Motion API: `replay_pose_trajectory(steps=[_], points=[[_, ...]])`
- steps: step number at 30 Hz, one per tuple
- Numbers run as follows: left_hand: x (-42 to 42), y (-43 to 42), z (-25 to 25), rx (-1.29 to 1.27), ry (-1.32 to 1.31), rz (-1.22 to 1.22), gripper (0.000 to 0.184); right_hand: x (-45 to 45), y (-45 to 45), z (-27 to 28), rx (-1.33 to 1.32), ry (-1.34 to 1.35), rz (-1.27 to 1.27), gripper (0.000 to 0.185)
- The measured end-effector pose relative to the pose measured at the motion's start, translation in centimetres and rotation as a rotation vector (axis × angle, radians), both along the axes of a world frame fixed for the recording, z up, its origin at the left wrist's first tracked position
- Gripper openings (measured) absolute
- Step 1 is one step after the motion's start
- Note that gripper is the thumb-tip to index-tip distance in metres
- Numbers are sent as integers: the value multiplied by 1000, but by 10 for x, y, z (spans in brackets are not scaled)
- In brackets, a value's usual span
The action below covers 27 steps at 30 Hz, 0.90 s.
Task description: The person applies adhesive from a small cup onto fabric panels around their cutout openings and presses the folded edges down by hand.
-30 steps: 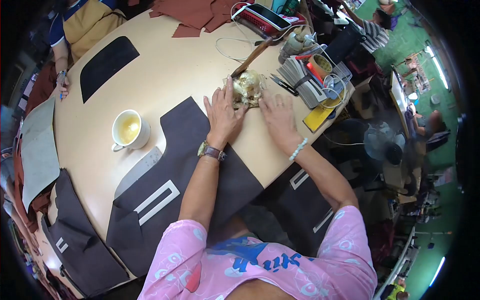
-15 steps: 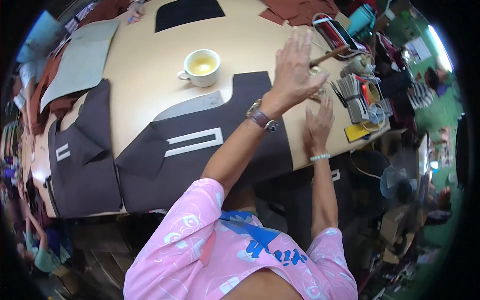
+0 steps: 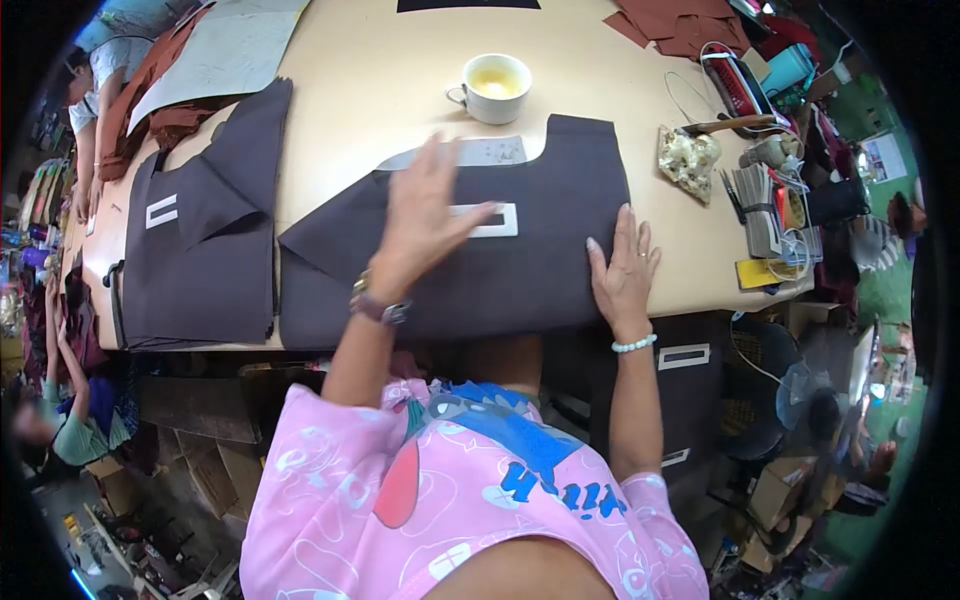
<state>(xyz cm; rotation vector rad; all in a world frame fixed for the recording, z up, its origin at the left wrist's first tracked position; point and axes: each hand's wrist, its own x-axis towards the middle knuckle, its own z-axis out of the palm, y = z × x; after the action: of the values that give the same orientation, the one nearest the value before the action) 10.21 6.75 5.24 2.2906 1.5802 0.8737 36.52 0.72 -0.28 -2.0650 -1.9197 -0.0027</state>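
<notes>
Left hand (image 3: 422, 215) blurred, hides left part of white rectangular frame (image 3: 511, 220). Black piece (image 3: 468, 4) cropped by top edge.

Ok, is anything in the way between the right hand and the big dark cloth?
Nothing visible. The right hand is at the right edge of the big dark cloth; the cup stands beyond it.

Your pale desk (image 3: 350, 60) has a curved edge; cardboard boxes (image 3: 207, 470) sit beneath it, and green floor (image 3: 885, 300) shows at right.
</notes>
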Motion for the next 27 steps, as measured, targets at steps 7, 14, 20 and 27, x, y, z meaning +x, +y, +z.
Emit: replay_pose_trajectory(steps=[7, 14, 20, 27], points=[[-86, -31, -46, -8, 216, 254, 66, 16, 38, -1, -15, -51, 58, 68], [-104, 6, -38, 55, 151, 211, 29, 12, 42, 1, -78, -44, -29, 69], [-115, 38, -42, -10, -115, 117, 23, -45, 90, 53, 149, 14, 170, 72], [-130, 44, -44, -327, -585, 113, 30, -108, 165, 80, -37, -281, 257, 67]])
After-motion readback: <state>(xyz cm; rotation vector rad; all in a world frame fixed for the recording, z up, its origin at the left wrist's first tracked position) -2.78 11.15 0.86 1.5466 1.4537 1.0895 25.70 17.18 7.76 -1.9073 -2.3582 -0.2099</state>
